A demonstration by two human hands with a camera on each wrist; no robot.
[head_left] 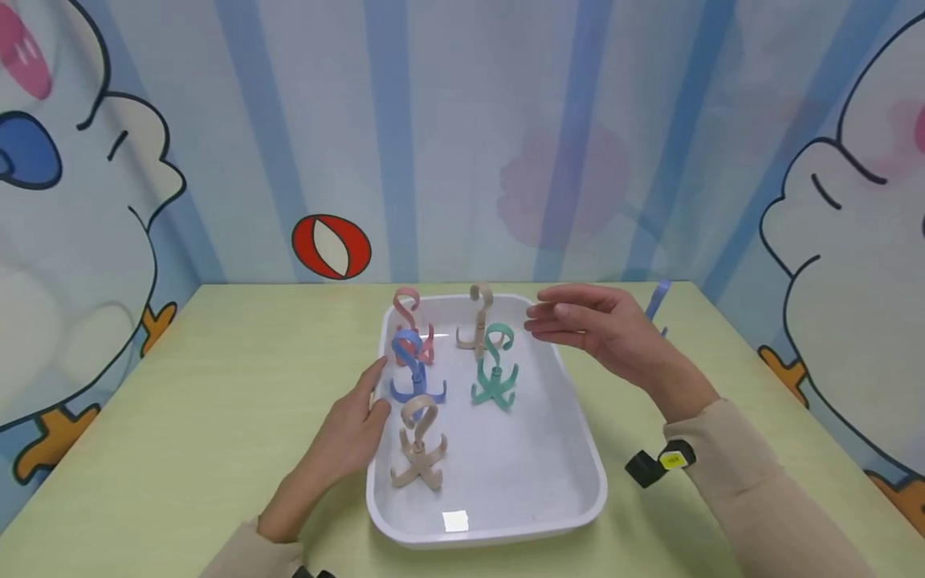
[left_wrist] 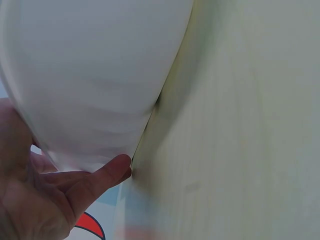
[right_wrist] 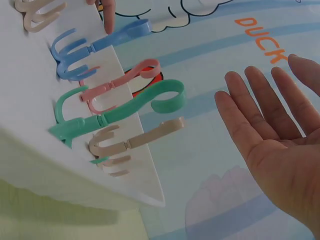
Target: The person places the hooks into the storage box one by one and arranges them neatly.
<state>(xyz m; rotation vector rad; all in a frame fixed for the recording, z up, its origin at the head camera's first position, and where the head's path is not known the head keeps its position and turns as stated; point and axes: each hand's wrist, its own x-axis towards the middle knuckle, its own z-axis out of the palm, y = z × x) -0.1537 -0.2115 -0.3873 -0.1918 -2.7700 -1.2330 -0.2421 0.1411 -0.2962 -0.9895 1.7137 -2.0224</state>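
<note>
A white plastic tray (head_left: 527, 449) holds several four-pronged hanger hooks standing with their curved tops up: a pink hook (head_left: 406, 299), a blue hook (head_left: 417, 377), a green hook (head_left: 496, 377) and two beige hooks, one at the back (head_left: 480, 321) and one in front (head_left: 419, 457). My left hand (head_left: 354, 429) grips the tray's left rim; in the left wrist view the thumb (left_wrist: 102, 182) lies against its outer wall. Above the back right rim, my right hand (head_left: 600, 325) hovers with extended fingers and nothing in it. The right wrist view shows its bare palm (right_wrist: 285, 155).
Another blue hook (head_left: 658, 299) stands right of the tray, partly hidden behind my right hand. The pale yellow-green table (head_left: 289, 345) runs back to a striped backdrop (head_left: 462, 144) with cartoon figures at both sides.
</note>
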